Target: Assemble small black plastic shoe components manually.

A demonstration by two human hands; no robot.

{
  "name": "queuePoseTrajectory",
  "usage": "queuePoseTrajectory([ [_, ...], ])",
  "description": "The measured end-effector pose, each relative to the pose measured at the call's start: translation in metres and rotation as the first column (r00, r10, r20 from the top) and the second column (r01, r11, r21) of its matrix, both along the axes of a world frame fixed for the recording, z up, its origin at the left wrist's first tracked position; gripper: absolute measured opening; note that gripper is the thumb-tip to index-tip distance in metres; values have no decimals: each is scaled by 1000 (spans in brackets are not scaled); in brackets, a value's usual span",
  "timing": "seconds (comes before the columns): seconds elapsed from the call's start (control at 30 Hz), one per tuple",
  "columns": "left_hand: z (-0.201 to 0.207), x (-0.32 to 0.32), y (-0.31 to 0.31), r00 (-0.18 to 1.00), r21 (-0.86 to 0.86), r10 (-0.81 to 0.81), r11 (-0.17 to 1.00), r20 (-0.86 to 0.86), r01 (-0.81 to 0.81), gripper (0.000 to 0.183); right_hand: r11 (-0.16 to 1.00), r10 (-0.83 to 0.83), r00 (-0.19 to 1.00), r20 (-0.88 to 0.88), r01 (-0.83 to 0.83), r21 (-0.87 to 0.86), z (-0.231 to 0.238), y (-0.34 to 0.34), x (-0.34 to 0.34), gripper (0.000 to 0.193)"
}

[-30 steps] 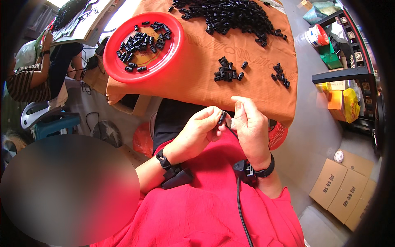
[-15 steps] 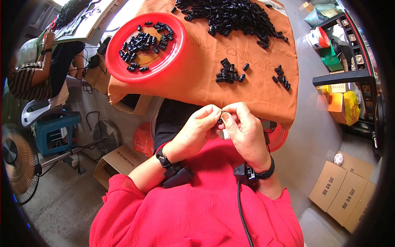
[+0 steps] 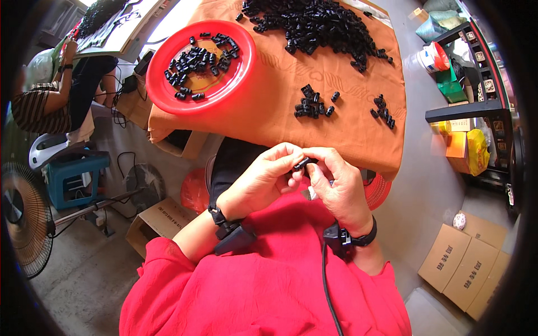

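Just off the near edge of the orange-covered table, my left hand (image 3: 273,172) and my right hand (image 3: 338,183) meet fingertip to fingertip. Between them is a small black plastic part (image 3: 302,163), lying at a slant. My left thumb and fingers pinch it, and my right thumb and forefinger press at its other end. Under my right fingers a bit of something white (image 3: 310,194) peeks out; its kind is hidden. Closest on the cloth is a small cluster of black parts (image 3: 311,105), with a smaller group (image 3: 383,112) to its right.
A red round tray (image 3: 159,96) with black parts stands at the table's left. A large heap of black parts (image 3: 319,28) covers the far side. Left are a fan (image 3: 25,218), a blue stool (image 3: 78,178) and a seated person (image 3: 47,103); right, a dark shelf (image 3: 465,112) and cartons (image 3: 465,266).
The black part has turned and now shows more of its length between my fingertips. My right fingers have shifted slightly, and the view has moved a little.
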State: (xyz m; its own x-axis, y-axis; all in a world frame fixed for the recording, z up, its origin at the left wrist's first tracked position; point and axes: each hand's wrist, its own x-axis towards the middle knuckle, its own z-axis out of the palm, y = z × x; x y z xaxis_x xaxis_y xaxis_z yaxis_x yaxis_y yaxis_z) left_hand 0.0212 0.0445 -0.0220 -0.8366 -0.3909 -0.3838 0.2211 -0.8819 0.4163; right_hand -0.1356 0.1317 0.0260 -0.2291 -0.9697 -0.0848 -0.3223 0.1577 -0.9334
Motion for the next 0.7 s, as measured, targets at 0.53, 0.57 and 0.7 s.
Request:
queuePoseTrajectory([
  [0.53, -15, 6, 2, 1000, -63, 16, 998, -15, -17, 28, 990, 84, 979, -183, -103, -96, 8, 2, 4, 33],
  [0.57, -16, 7, 1, 1000, -62, 15, 998, -14, -16, 28, 990, 131, 976, -173, -136, -20, 11, 2, 3, 38],
  [0.7, -14, 7, 2, 997, -37, -28, 999, -68, 25, 32, 975, 143, 972, -187, -171, -140, 0, 1, 2, 45],
])
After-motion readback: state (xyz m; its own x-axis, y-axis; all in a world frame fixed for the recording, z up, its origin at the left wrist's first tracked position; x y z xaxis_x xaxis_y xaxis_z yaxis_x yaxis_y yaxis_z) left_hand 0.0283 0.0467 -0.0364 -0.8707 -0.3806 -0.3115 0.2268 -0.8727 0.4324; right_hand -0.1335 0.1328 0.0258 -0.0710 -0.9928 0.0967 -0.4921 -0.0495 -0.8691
